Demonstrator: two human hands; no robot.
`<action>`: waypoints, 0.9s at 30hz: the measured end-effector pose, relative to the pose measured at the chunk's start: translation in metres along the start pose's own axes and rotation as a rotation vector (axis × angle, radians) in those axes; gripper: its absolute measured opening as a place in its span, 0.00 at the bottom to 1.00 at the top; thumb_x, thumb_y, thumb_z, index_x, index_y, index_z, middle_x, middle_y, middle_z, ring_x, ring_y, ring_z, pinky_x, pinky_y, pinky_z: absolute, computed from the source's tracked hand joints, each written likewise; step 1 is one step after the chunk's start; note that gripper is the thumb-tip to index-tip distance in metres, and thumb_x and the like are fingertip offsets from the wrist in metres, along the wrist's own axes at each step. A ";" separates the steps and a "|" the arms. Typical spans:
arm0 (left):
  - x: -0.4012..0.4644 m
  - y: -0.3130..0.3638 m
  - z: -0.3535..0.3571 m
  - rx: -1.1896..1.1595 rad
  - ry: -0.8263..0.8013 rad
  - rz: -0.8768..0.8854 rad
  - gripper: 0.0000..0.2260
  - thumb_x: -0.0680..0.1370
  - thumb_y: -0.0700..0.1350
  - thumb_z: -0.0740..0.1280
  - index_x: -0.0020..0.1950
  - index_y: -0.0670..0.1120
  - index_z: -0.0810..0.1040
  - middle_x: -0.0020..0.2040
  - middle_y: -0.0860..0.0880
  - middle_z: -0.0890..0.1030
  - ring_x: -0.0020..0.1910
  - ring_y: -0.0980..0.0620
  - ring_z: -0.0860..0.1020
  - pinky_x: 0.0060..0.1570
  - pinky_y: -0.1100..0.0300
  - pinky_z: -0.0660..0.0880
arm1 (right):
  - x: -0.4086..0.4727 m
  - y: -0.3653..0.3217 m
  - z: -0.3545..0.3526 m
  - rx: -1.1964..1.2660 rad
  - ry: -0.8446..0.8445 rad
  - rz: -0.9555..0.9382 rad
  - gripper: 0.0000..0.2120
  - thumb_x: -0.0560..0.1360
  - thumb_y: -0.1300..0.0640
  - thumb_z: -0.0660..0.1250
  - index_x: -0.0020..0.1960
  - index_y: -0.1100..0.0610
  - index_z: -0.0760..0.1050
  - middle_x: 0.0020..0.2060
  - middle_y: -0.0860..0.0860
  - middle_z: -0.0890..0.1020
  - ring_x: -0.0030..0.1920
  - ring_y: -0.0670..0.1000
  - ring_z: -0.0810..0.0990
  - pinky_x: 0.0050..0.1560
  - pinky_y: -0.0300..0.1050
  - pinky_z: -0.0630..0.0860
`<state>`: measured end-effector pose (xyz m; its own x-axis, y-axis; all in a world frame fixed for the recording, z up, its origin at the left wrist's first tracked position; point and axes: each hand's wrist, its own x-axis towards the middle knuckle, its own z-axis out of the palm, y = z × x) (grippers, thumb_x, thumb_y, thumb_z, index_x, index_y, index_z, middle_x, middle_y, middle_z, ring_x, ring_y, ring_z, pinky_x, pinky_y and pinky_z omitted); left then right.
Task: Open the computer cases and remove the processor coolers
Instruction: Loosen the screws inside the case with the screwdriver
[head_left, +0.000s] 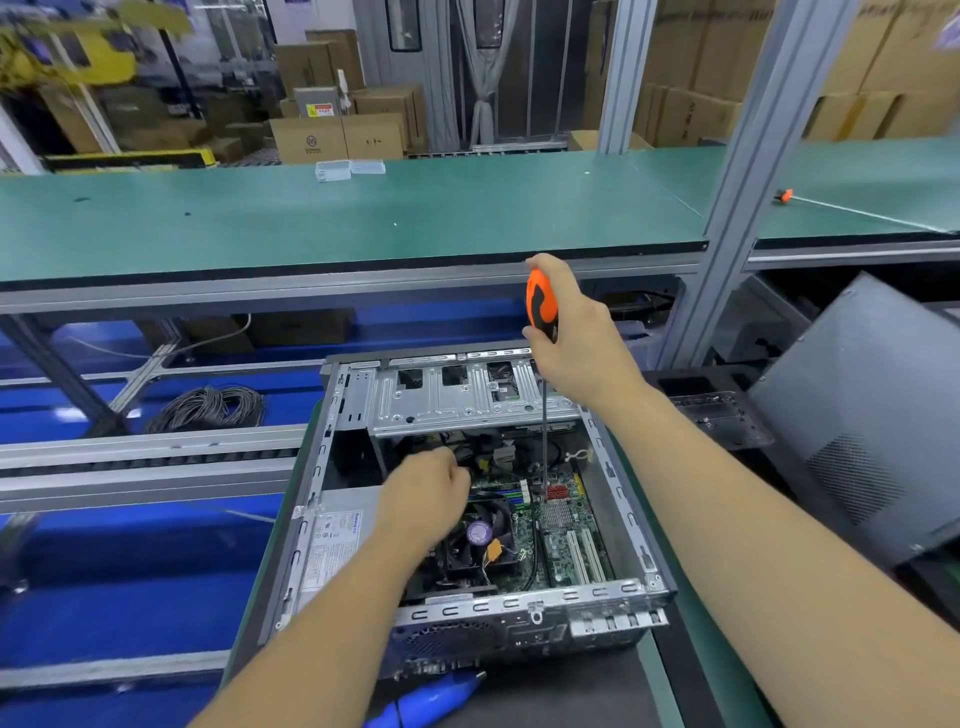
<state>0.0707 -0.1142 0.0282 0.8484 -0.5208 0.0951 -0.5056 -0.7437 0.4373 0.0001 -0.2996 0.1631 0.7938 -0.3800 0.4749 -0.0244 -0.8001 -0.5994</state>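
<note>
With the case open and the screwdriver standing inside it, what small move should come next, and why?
Probably move the screwdriver tip over to a cooler screw. The right hand holds it upright, its shaft ending right of the cooler, which still sits on the board while the left hand rests at its edge.

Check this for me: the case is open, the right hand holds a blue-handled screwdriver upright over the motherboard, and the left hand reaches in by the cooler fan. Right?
Not quite. The head view shows the right hand holding an orange-and-black-handled screwdriver, not blue. The rest stands: open grey metal computer case, left hand beside the black cooler fan.
</note>
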 end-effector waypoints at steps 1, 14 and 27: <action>-0.005 0.001 0.008 0.045 -0.038 0.034 0.10 0.79 0.47 0.58 0.42 0.47 0.76 0.37 0.51 0.79 0.38 0.49 0.77 0.36 0.56 0.73 | -0.002 0.000 0.001 -0.002 0.005 -0.002 0.32 0.77 0.62 0.68 0.72 0.40 0.56 0.50 0.51 0.75 0.46 0.57 0.76 0.49 0.58 0.78; -0.011 -0.006 0.031 0.023 -0.361 -0.031 0.10 0.79 0.43 0.59 0.54 0.43 0.78 0.46 0.45 0.81 0.44 0.46 0.80 0.44 0.54 0.77 | -0.007 -0.003 0.007 0.002 -0.008 -0.037 0.31 0.77 0.62 0.67 0.72 0.43 0.58 0.39 0.44 0.70 0.39 0.56 0.71 0.42 0.53 0.76; -0.010 -0.006 0.034 -0.015 -0.378 -0.026 0.09 0.79 0.43 0.59 0.51 0.43 0.78 0.46 0.45 0.81 0.45 0.45 0.80 0.43 0.52 0.77 | -0.014 0.003 0.007 0.017 0.022 0.008 0.31 0.77 0.62 0.68 0.70 0.40 0.57 0.47 0.53 0.76 0.42 0.58 0.73 0.45 0.59 0.78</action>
<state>0.0598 -0.1192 -0.0055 0.7415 -0.6219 -0.2519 -0.4797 -0.7538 0.4490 -0.0068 -0.2929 0.1500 0.7798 -0.3964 0.4845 -0.0199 -0.7892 -0.6138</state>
